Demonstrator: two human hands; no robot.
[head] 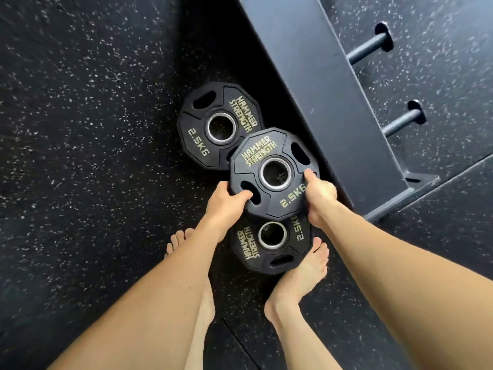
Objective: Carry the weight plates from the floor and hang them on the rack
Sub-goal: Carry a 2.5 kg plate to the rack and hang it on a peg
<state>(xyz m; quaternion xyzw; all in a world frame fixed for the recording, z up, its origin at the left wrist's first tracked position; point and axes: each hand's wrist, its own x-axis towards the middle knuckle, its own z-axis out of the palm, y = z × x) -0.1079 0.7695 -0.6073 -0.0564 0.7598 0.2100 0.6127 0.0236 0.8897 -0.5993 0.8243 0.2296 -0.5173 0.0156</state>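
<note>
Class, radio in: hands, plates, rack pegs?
Left hand and right hand grip middle plate. Two plates on floor. Rack pegs bare; right foot touches near plate.

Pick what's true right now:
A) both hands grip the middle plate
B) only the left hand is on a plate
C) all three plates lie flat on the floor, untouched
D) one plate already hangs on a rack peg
A: the left hand and right hand each grip an edge of the middle plate; both visible rack pegs are bare.
</note>
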